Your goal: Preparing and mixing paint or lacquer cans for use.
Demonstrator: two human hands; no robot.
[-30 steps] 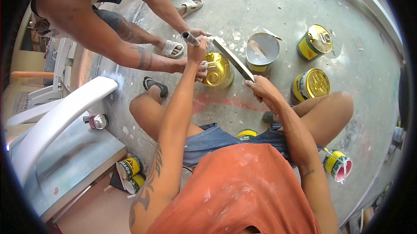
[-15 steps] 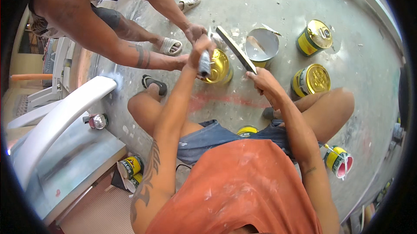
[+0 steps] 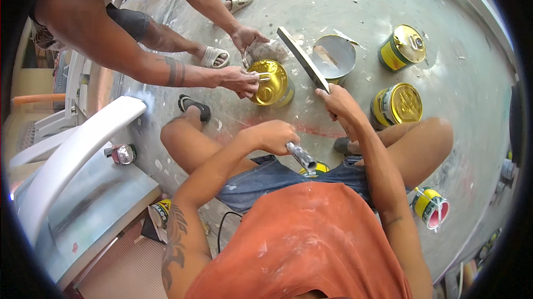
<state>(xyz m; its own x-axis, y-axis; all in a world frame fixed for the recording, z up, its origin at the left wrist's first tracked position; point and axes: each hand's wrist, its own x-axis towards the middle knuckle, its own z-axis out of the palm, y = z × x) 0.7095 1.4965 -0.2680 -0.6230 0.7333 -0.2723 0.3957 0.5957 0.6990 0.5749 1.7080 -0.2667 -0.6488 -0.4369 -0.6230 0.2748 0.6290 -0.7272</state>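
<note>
My left hand (image 3: 272, 136) is closed around a grey, paint-smeared, round-ended tube-like handle (image 3: 302, 157); the rest of that tool is hidden by my fist. In my right hand (image 3: 340, 103) is a long flat strip (image 3: 302, 59) with a pale edge and dark face. It slants up and left, passing beside an opened can (image 3: 341, 60) with grey-white contents. Left of the strip stands a gold-lidded can (image 3: 265, 91). A co-worker's hand (image 3: 240, 81) holds a small white piece at that lid; their other hand (image 3: 247, 37) is spread beyond it.
Two gold-topped cans (image 3: 403, 46), (image 3: 405, 103) stand to the right. A can with pink inside (image 3: 433, 208) lies near my right leg. A white curved piece (image 3: 89, 143) and a grey-blue panel (image 3: 97, 204) are at the left. The co-worker's sandalled foot (image 3: 215, 57) is close by.
My left hand has moved from the gold-lidded can back toward my lap, carrying the grey-handled tool. The co-worker's hands have separated. My right hand and the strip stay nearly in place.
</note>
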